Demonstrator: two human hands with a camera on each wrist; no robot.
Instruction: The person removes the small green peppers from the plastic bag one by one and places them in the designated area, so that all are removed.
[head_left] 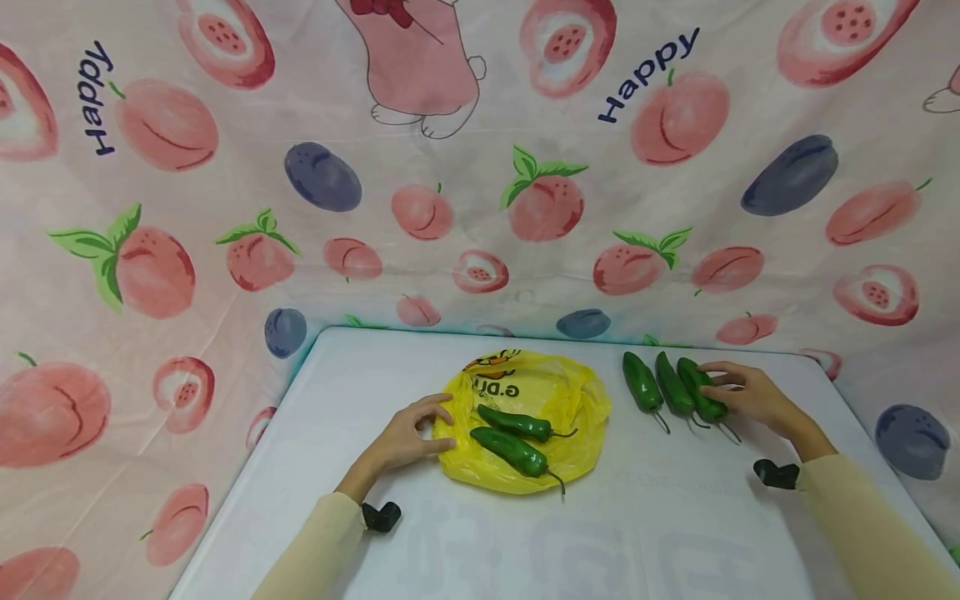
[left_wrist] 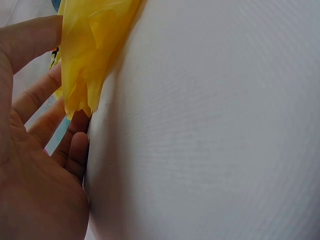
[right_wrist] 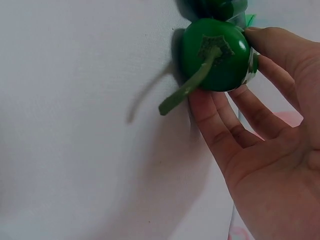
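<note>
Two green chili peppers (head_left: 513,451) lie on a yellow plastic bag (head_left: 570,387) spread flat on the white table. At the bag's left edge is my left hand (head_left: 408,433), its thumb and fingertips touching the plastic with a gap between them. The left wrist view shows crumpled bag plastic (left_wrist: 90,55) against spread fingers. My right hand (head_left: 746,396) holds the rightmost of three green peppers, a glossy green pepper (right_wrist: 215,55) whose stem faces the wrist camera. Thumb and fingers lie on its opposite sides. Close by, two more green peppers (head_left: 642,382) lie side by side.
The white table (head_left: 637,533) extends in front of the bag. Behind and at both sides hangs a pink cloth (head_left: 465,167) printed with fruit. A dark wrist device (head_left: 382,517) sits at the left cuff, another wrist device (head_left: 776,474) at the right.
</note>
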